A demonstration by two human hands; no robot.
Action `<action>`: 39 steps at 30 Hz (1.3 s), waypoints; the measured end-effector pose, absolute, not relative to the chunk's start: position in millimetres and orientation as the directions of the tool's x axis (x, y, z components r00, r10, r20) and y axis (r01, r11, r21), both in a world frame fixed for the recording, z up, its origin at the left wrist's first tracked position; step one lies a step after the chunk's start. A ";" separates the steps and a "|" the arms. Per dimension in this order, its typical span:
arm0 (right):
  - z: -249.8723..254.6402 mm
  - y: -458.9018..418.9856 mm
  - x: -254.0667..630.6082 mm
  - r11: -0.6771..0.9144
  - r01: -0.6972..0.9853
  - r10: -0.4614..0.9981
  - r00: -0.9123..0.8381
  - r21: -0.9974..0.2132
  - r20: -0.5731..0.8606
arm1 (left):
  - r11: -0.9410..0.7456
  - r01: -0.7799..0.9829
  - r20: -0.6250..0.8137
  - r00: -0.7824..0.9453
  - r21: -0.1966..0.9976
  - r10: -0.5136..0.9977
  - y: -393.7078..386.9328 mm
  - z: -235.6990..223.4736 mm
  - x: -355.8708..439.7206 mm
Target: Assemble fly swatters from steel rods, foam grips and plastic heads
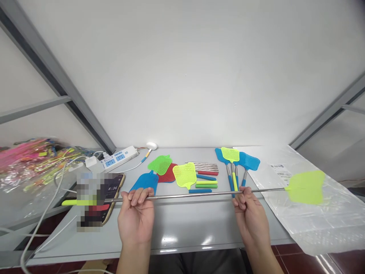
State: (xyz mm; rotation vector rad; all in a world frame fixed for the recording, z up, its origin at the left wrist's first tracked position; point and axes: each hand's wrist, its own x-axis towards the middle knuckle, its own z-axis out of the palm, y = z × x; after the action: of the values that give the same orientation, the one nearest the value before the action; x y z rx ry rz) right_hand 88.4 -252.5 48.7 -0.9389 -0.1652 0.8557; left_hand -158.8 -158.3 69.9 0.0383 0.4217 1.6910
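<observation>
The person holds one long fly swatter with both hands, sideways in front of the body and above the grey table. The left hand has its palm up, and its fingers are closed around the thin metal rod, on the side near the yellow-green handle. The right hand grips the same rod in a narrow way, between thumb and curled fingers, on the side near the yellow-green head. This head is over the clear plastic bag, which bears a small printed label; its letters are too small for reading.

The handle passes above the phone, where the screen shows the time 8:36. A pixelated patch hides the other part of this screen. On the power strip, the sockets have blue faces, but I cannot read any brand there.

Behind the rod, between the two hands, there are loose swatter heads in green, red, blue and yellow-green, then a row of metal rods and several coloured handles. Near the right hand there is a group of short swatters, with blue and yellow-green heads
</observation>
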 end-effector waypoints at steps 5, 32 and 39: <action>49.7 -254.1 98.7 0.336 -0.533 0.662 0.720 -0.777 -0.207 | -0.032 -0.972 -0.218 -0.085 0.233 0.972 -160.5 67.9 -158.0; 56.0 -260.9 62.3 0.357 -0.394 0.674 0.737 -0.847 -0.059 | -0.103 -0.884 -0.302 -0.263 0.456 0.916 -196.4 70.5 -114.4; 51.3 -261.9 34.2 0.289 -0.539 0.781 0.611 -0.791 -0.130 | -0.008 -0.881 -0.275 -0.157 0.474 0.949 -225.2 83.0 -79.6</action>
State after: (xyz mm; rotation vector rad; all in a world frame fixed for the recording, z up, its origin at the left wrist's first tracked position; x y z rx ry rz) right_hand 34.2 -261.9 51.3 -0.9156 -0.3064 0.8992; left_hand -79.6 -225.2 83.0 0.1383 0.6351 1.6091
